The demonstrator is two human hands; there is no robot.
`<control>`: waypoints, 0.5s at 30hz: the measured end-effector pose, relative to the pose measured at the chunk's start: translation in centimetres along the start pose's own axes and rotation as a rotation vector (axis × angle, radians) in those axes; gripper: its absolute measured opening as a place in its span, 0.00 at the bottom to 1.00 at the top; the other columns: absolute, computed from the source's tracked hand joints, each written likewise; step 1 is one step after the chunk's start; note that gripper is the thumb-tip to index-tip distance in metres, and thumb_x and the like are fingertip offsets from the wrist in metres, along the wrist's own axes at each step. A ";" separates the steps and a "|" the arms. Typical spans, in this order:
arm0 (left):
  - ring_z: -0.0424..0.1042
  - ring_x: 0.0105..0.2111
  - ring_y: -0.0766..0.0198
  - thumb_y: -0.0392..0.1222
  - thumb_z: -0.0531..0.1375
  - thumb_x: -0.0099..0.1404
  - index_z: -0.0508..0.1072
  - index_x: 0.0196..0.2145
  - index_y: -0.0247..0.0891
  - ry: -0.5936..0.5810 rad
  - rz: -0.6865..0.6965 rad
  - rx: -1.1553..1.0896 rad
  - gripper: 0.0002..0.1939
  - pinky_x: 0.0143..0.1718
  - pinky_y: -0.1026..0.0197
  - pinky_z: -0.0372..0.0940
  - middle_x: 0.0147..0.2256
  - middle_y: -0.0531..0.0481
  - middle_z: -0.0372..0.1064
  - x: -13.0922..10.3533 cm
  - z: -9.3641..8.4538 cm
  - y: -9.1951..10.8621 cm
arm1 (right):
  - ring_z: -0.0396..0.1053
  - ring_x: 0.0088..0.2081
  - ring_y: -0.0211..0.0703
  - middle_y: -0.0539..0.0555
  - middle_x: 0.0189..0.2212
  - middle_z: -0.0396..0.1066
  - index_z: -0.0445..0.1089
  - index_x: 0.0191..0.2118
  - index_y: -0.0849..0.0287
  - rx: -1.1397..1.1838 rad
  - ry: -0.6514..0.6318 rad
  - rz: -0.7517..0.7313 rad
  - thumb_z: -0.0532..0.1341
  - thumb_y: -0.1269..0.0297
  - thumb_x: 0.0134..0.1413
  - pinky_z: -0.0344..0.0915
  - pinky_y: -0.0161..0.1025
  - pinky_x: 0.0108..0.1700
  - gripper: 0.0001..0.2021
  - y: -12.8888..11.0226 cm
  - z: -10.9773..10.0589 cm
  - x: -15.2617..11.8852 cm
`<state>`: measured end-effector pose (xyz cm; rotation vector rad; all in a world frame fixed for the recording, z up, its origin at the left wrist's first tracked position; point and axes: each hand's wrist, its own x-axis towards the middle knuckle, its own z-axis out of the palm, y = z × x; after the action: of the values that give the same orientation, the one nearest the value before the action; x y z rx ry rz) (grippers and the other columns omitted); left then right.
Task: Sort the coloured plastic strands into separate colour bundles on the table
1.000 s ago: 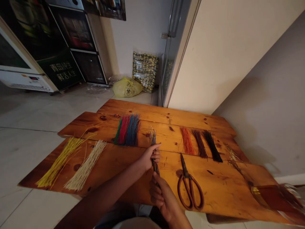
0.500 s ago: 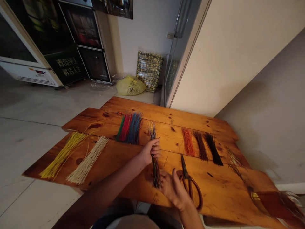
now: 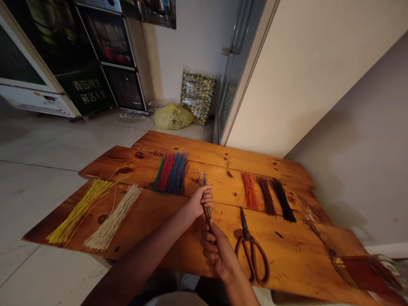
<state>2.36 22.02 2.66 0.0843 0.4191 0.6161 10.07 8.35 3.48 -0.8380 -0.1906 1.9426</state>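
A bundle of mixed-colour strands [image 3: 207, 212] stands between my two hands, its loose multicoloured tips fanning out at the top. My left hand [image 3: 201, 200] is wrapped round its upper part. Lower down, my right hand [image 3: 214, 248] grips the same bundle, and its bottom end is hidden by the fingers. Just right of my right hand lies a pair of scissors [image 3: 247, 231] with large brown handles, blades pointing away from me. Beyond my left hand are a blue strand bundle [image 3: 179, 174], a red strand bundle [image 3: 166, 171] and a green strand bundle [image 3: 158, 174].
A yellow strand bundle [image 3: 79, 210] and a cream strand bundle [image 3: 114, 219] lie on the wooden table [image 3: 153, 212] at left. Orange [image 3: 250, 190], brown [image 3: 265, 195] and black [image 3: 283, 199] bundles lie at right. Near the right edge are loose strands [image 3: 310, 216] and a glass container [image 3: 360, 272].
My right hand has gone from open beside the bundle's lower end to closed around it. The left hand keeps its hold, and fewer strands stick out above it. The view has shifted slightly.
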 end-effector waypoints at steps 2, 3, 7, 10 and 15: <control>0.43 0.08 0.78 0.36 0.53 0.61 0.48 0.17 0.39 -0.006 -0.002 -0.016 0.19 0.11 0.72 0.40 0.11 0.64 0.39 0.1 0.0 0.4 | 0.33 0.15 0.23 0.39 0.16 0.44 0.60 0.30 0.60 -0.008 0.013 0.006 0.63 0.51 0.46 0.31 0.24 0.13 0.18 0.2 -0.1 -0.2; 0.43 0.08 0.78 0.35 0.52 0.62 0.47 0.17 0.39 -0.009 -0.001 -0.022 0.20 0.11 0.72 0.41 0.11 0.64 0.39 0.1 0.0 0.5 | 0.33 0.15 0.23 0.39 0.17 0.44 0.60 0.30 0.60 -0.012 0.019 0.003 0.63 0.51 0.46 0.31 0.24 0.13 0.18 0.3 -0.2 -0.3; 0.43 0.08 0.78 0.35 0.52 0.62 0.45 0.17 0.40 -0.015 0.006 -0.028 0.21 0.11 0.71 0.41 0.11 0.64 0.38 0.3 -0.1 0.9 | 0.35 0.15 0.23 0.40 0.18 0.46 0.60 0.31 0.61 -0.050 0.039 -0.010 0.63 0.49 0.46 0.31 0.25 0.14 0.19 0.8 -0.6 -0.9; 0.43 0.08 0.78 0.34 0.52 0.62 0.44 0.17 0.40 -0.014 0.007 -0.015 0.21 0.11 0.72 0.42 0.11 0.64 0.38 0.4 -0.1 1.3 | 0.35 0.14 0.22 0.40 0.17 0.47 0.60 0.31 0.60 -0.097 0.061 0.010 0.63 0.48 0.45 0.30 0.25 0.13 0.20 0.8 -0.7 -1.2; 0.44 0.08 0.78 0.34 0.51 0.63 0.45 0.17 0.39 -0.013 0.013 0.021 0.21 0.11 0.72 0.42 0.12 0.63 0.38 0.5 0.3 2.3 | 0.35 0.13 0.23 0.39 0.15 0.47 0.59 0.29 0.58 -0.147 0.064 0.072 0.65 0.45 0.39 0.31 0.26 0.12 0.23 0.4 -0.7 -1.7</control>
<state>1.59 24.21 3.19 0.1111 0.4129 0.6232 10.72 6.56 3.61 -1.0149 -0.2709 1.9833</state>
